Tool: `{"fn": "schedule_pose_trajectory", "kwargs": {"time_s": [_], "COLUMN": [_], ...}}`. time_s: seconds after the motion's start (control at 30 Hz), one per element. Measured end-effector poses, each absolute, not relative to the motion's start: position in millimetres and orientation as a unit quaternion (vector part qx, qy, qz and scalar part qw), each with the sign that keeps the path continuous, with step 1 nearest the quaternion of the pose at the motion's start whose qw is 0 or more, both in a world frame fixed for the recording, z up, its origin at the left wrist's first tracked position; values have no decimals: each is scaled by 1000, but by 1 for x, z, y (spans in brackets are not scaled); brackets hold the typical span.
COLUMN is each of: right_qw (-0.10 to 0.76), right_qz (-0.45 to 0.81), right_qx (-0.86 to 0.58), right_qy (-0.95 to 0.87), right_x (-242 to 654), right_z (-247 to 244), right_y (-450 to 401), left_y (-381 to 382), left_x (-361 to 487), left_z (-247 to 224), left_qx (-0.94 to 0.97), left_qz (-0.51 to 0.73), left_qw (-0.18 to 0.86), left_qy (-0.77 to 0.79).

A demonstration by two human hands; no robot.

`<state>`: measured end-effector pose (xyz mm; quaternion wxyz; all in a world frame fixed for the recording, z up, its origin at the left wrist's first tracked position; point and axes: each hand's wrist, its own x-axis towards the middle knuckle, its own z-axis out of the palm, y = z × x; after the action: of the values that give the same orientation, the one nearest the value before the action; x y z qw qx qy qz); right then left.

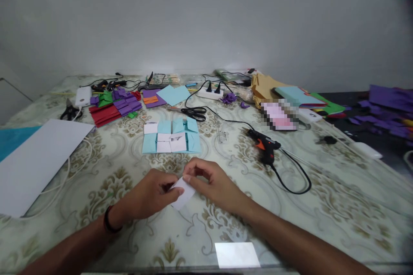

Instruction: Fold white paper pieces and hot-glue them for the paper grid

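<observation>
A small piece of white paper (pixel 186 195) is pinched between my two hands, low over the table. My left hand (pixel 155 193) grips its left edge, thumb on top; a dark band circles that wrist. At the upper corner, my right hand (pixel 214 180) holds the paper between thumb and fingertips. Just beyond lie folded light-blue and white paper pieces (pixel 164 126), set in rows on a light-blue sheet. Near the table's front edge rests a white paper rectangle (pixel 237 255). The fingers under the paper are partly hidden.
Right of my hands lies a black glue gun (pixel 267 146) with a looping cord. Black-handled scissors (pixel 195 114) and a white power strip (pixel 209 93) sit farther back. At left are a large white sheet (pixel 48 163) and folded red paper (pixel 105 114). Pink paper (pixel 279 116) lies back right.
</observation>
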<state>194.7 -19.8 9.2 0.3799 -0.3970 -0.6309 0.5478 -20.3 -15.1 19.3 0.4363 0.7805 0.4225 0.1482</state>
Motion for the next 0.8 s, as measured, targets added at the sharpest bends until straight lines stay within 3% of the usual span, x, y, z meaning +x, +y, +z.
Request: {"fn": "schedule_pose_trajectory", "kwargs": {"time_s": [0.8], "right_qw": [357], "right_qz": [538], "right_qx": [-409], "right_qy": [-645], "right_x": [195], "right_z": [10], "right_y": [-18], "left_y": [-18], "left_x": [-19], "left_z": [16], "left_qx": [795], "left_qz": [161], "left_qw": [396], "left_qy": [430]}}
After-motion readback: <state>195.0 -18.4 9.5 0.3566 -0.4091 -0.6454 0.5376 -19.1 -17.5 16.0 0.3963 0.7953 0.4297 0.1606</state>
